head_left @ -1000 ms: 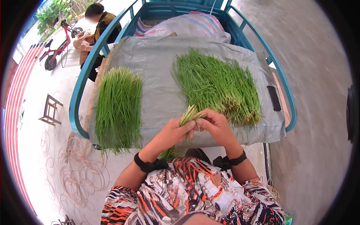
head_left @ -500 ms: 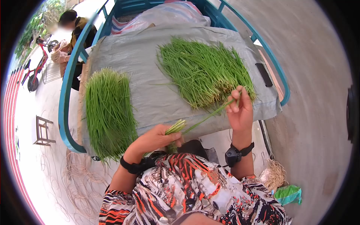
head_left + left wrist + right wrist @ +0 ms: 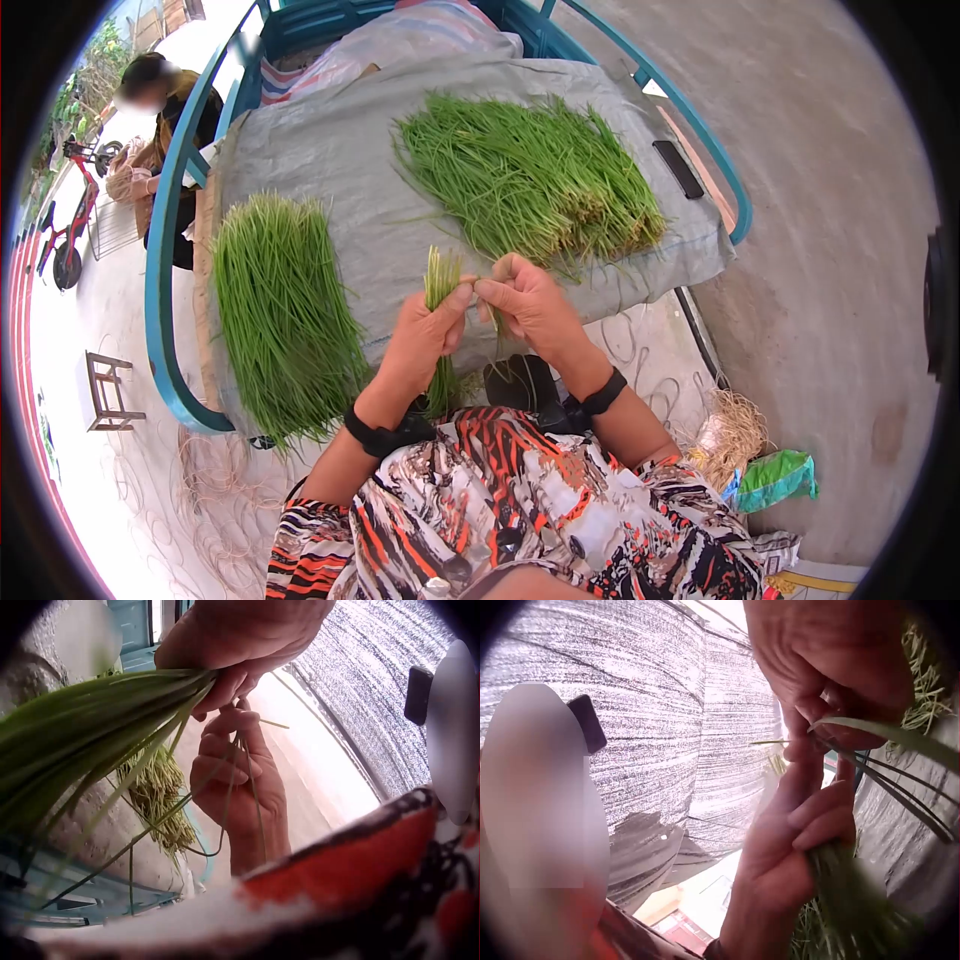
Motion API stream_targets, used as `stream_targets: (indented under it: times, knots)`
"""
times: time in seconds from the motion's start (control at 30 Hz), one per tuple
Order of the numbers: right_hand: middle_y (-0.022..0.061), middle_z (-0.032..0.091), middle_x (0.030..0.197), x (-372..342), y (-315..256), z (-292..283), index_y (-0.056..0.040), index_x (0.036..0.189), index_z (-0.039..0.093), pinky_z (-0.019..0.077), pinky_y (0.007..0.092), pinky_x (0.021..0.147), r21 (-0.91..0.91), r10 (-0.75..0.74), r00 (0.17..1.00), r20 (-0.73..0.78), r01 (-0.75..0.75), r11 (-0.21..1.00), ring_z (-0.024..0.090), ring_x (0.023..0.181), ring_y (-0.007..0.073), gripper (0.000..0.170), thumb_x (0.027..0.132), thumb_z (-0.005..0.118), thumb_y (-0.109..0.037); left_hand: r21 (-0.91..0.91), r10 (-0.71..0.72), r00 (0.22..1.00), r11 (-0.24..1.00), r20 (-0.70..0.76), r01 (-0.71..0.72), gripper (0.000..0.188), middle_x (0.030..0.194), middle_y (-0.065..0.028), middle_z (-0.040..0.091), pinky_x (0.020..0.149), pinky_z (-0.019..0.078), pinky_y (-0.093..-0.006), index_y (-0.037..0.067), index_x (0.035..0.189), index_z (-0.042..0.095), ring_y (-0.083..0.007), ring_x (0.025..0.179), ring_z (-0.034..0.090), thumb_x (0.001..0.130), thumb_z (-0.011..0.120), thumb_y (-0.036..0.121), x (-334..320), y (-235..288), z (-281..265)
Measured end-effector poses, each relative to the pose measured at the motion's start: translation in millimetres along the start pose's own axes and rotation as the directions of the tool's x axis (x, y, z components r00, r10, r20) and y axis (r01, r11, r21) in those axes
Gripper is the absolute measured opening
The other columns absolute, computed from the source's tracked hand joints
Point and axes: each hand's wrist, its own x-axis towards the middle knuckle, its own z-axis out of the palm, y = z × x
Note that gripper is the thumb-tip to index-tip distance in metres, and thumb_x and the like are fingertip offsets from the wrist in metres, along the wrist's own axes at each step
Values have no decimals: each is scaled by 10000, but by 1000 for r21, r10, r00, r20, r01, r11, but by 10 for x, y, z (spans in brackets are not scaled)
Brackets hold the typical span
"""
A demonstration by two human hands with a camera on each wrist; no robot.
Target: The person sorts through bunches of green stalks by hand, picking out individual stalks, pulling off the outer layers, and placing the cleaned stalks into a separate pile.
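In the head view the left hand (image 3: pixel 425 335) grips a small bunch of green stalks (image 3: pixel 441 275), pale ends up, leaves hanging below. Close beside it, the right hand (image 3: pixel 537 310) pinches a few thin stalks, its fingertips meeting the left thumb. The left wrist view shows the gripped bunch (image 3: pixel 105 712) fanning out, and the right hand (image 3: pixel 240 784) with thin blades between its fingers. A large loose pile (image 3: pixel 530 180) lies on the grey sheet (image 3: pixel 370 170) beyond the hands; a neater pile (image 3: pixel 285 310) lies at the left.
A black phone (image 3: pixel 678 169) lies at the sheet's right edge. Blue cart rails (image 3: pixel 160 300) run along both sides. A seated person (image 3: pixel 180 120) is at the upper left, near a red scooter (image 3: pixel 75 215). A wooden stool (image 3: pixel 112 390) stands on the left. Dry fibres (image 3: pixel 735 435) lie at the lower right.
The right hand has come back from the edge of the large pile to the left hand, bringing thin stalks. The left hand keeps its bunch, now held more upright. The head view has shifted.
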Motion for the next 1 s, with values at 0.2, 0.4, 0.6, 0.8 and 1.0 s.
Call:
stream_targets:
  times: [0.2,0.4,0.6,0.8,1.0]
  knots:
    - [1,592,734,129,101,-306,-81,947,500,296,173,369,277,156,968,199,-208,938,402,438,19,223,853,663,-201,-144,-2,999,990,-40,-3,236,582,53,412,422,248,-193,69,1005,586,-36,472,330,923,565,290,260,-193,94]
    - [-30,522,653,75,-42,-356,-57,988,555,309,163,378,-35,318,879,354,-328,944,361,414,12,215,921,560,-261,-328,124,990,934,-74,-141,199,769,-7,543,406,265,-174,62,1000,537,-22,470,312,943,531,253,409,-91,-40]
    - [-54,446,604,-15,21,-345,-69,949,590,292,175,373,15,297,897,326,-319,948,369,426,28,275,960,473,-317,-430,143,988,889,-63,-156,270,958,-69,601,413,288,-166,32,1091,502,-19,503,333,969,473,271,311,-49,41]
    - [-34,448,567,-26,181,-409,-36,913,564,318,201,376,25,298,907,297,-319,947,353,403,55,287,969,456,-296,-402,147,984,899,-101,-175,263,942,-61,603,431,308,-167,37,1064,514,-38,552,385,964,484,278,413,-192,23]
    - [-30,435,559,-150,301,-660,-39,897,564,323,205,387,21,284,933,220,-295,955,336,409,52,273,965,462,-283,-632,163,976,744,-141,-216,199,883,-33,569,432,339,-170,50,1017,515,-59,604,412,960,490,239,572,-207,-296]
